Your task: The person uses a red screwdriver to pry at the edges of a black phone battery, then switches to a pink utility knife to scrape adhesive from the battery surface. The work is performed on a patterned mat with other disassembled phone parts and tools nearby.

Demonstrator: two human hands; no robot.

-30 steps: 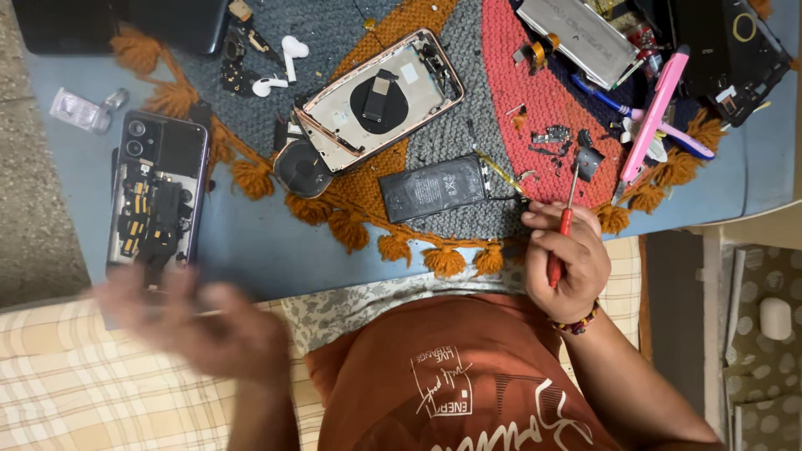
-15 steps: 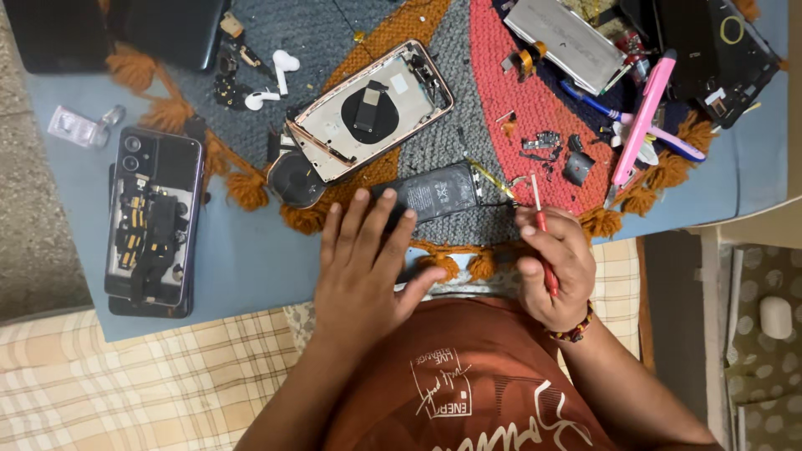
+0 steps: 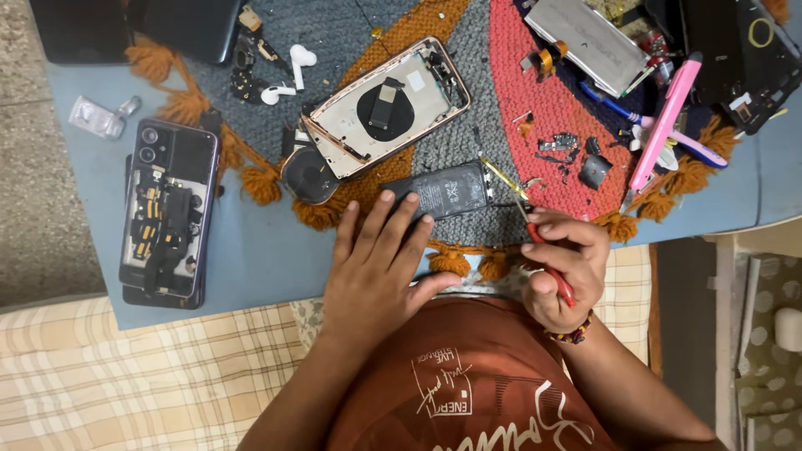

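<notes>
My left hand (image 3: pixel 374 269) lies flat with its fingers spread, the fingertips resting on the near edge of a black phone battery (image 3: pixel 447 191) on a woven mat. My right hand (image 3: pixel 564 266) grips a red-handled screwdriver (image 3: pixel 547 259), its tip pointing toward the battery's right end. Just beyond the battery lies an opened phone back shell (image 3: pixel 384 108) with a round black coil, and a loose round coil (image 3: pixel 308 175) sits at its lower left corner.
A second opened phone (image 3: pixel 167 213) lies at the left on the blue table (image 3: pixel 251 259). White earbuds (image 3: pixel 292 71), small screws and parts (image 3: pixel 568 150), a pink tool (image 3: pixel 664 121), a blue pen and a grey metal plate (image 3: pixel 589 38) sit on the mat.
My left hand swept in from the lower left and settled beside the battery. My right hand with the screwdriver shifted slightly toward the battery.
</notes>
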